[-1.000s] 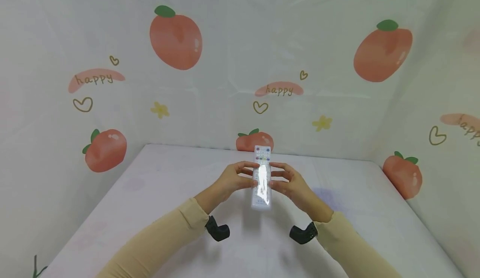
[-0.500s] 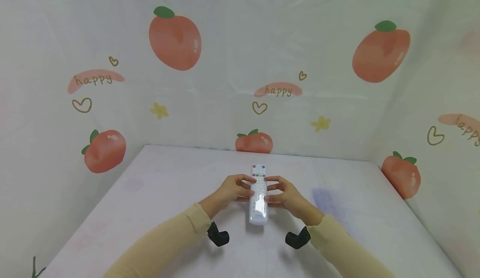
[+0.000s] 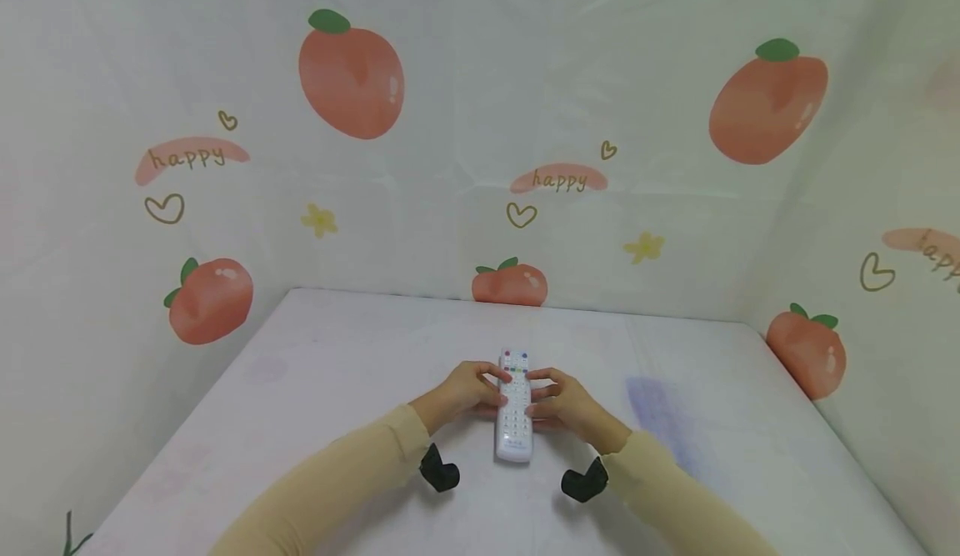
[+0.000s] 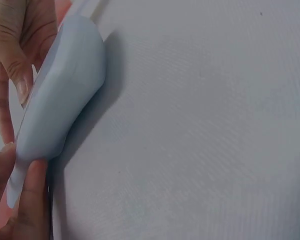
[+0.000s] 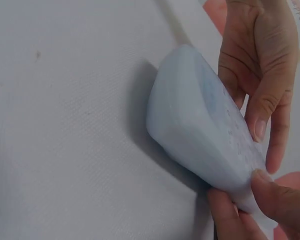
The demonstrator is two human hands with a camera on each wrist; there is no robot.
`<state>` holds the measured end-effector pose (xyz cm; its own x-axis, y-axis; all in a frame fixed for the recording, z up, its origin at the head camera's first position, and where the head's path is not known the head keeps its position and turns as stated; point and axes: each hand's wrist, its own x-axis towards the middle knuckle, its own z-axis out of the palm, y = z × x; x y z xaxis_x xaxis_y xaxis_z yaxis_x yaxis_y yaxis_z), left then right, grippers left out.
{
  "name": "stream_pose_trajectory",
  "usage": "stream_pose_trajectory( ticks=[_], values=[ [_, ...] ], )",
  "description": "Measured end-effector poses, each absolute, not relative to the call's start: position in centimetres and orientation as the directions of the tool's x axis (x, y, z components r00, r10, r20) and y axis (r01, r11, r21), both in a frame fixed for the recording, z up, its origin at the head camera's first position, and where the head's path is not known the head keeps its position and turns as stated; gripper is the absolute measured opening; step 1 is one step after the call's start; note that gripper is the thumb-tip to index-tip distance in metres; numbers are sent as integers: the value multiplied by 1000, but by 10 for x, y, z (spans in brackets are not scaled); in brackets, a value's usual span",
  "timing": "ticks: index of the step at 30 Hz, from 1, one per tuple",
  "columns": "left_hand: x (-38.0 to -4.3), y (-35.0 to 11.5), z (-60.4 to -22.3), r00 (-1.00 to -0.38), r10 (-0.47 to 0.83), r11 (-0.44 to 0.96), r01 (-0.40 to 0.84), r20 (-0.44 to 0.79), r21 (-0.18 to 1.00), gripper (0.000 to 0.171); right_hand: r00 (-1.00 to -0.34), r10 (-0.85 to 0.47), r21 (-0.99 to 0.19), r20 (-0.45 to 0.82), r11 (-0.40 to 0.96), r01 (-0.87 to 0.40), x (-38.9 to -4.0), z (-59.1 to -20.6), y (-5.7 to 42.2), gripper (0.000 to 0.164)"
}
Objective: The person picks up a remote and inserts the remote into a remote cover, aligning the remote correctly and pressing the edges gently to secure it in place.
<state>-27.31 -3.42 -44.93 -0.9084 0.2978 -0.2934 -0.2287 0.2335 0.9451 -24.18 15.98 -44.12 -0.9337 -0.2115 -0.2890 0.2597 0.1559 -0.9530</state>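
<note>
A white remote control [image 3: 514, 414] with rows of buttons lies lengthwise between both hands, its thicker end toward me. My left hand [image 3: 468, 389] pinches its left edge, thumb on the near side and fingertips along the rim. From the right, my right hand [image 3: 562, 400] grips the opposite edge the same way. In the left wrist view, a left finger reaches under the remote [image 4: 65, 85]. The right wrist view shows right fingers beneath the remote [image 5: 190, 115] and the thumb on its face. Whether its underside touches the table cannot be told.
The white-covered table [image 3: 360, 348] runs back to a printed cloth backdrop [image 3: 450, 122] with peaches, hearts and "happy" lettering. A bluish-purple smudge [image 3: 663, 423] marks the cover on the right. Black wrist cameras [image 3: 440, 470] jut inward under both wrists.
Both hands have lowered the remote control toward the table and nearer to me. The bright glare on its face has faded, and its buttons now show.
</note>
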Motion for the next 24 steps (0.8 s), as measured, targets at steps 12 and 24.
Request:
stream_pose_trajectory(
  ticks=[12,24],
  values=[
    [-275,-31,-448,-915,270,298,-216,-299,930,34,-940,-154,-946,-303,168,277,-243,-444,157,57],
    [-277,-29,-446,-909,231,327,-263,-347,907,33,-936,-123,-932,-329,200,301,-250,-445,155,54]
  ],
)
